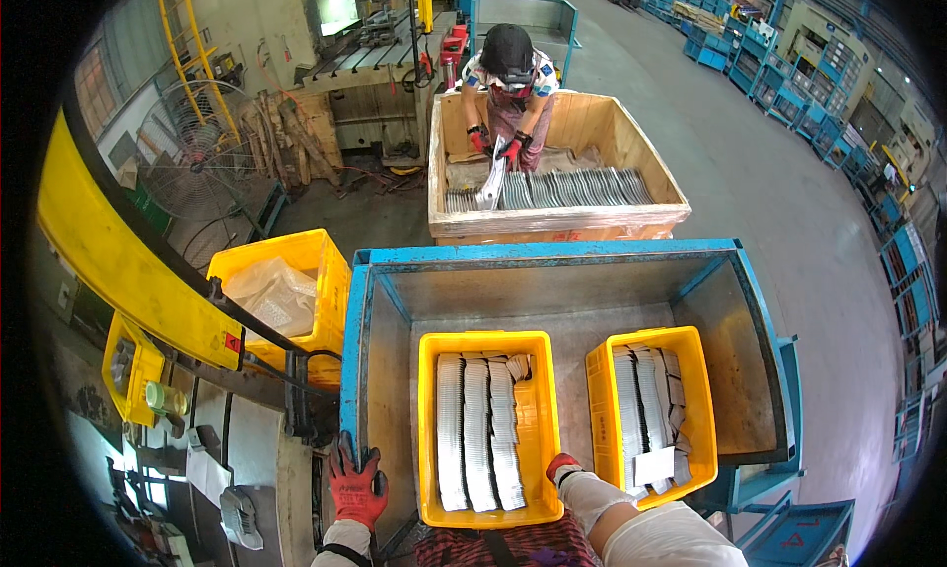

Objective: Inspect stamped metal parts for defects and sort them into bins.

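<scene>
So the yellow crate (487,427) packed with rows of grey metal strips (477,429) sits on the floor of the big blue steel bin (552,271), long side running away from the person. The right hand (562,465) is at its near right corner, right up against the rim. Only the red glove tip shows past the white sleeve, so I honestly can't tell if it's gripping or just resting there. The left hand (357,485), red glove with fingers spread, is planted on the bin's near left edge, off to the crate's left with a gap between, so the right one is clearly the closer.

A second yellow crate (651,414) of the same parts sits just beside it on the right, narrow strip of bin floor between them. There's bare floor behind both crates and to the left of the first one.

Outside the bin, a yellow tub (286,291) with a plastic bag stands to the left, and beyond it a co-worker (508,83) leans over a wooden crate (557,162) of similar strips.
</scene>
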Tool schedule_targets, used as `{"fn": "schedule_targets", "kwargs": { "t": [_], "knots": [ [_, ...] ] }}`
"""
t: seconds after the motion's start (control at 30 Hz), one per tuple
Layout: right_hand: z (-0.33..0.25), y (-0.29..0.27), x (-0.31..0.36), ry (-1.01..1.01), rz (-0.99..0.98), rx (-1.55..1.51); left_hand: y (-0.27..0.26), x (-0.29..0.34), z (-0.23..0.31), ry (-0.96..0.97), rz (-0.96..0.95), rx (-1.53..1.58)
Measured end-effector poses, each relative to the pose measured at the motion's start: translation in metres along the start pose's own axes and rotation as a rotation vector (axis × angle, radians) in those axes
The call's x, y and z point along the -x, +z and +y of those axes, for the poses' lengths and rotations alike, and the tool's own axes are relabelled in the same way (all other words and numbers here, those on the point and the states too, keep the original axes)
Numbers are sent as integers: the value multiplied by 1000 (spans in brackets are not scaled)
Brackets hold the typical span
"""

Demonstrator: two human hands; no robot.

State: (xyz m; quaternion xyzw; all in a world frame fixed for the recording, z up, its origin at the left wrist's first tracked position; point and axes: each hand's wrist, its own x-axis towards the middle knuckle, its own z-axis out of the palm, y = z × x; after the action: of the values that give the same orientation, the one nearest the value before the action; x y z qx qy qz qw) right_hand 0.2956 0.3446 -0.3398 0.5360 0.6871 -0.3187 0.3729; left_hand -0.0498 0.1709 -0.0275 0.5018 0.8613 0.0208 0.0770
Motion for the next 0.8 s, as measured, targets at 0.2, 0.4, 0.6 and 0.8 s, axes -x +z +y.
{"fn": "schedule_targets", "kwargs": {
  "t": [0.2,0.4,0.6,0.8],
  "knots": [
    [-6,-9,19,-38,16,119,5,4,-7,-14,1,-45],
    [0,-11,12,-127,-94,190,8,4,-5,0,-10,-1],
    [-1,-10,13,-80,-62,145,-22,2,6,75,-27,-42],
    [-19,-53,66,0,-2,-62,-25,5,9,1,-70,-21]
  ]
}}
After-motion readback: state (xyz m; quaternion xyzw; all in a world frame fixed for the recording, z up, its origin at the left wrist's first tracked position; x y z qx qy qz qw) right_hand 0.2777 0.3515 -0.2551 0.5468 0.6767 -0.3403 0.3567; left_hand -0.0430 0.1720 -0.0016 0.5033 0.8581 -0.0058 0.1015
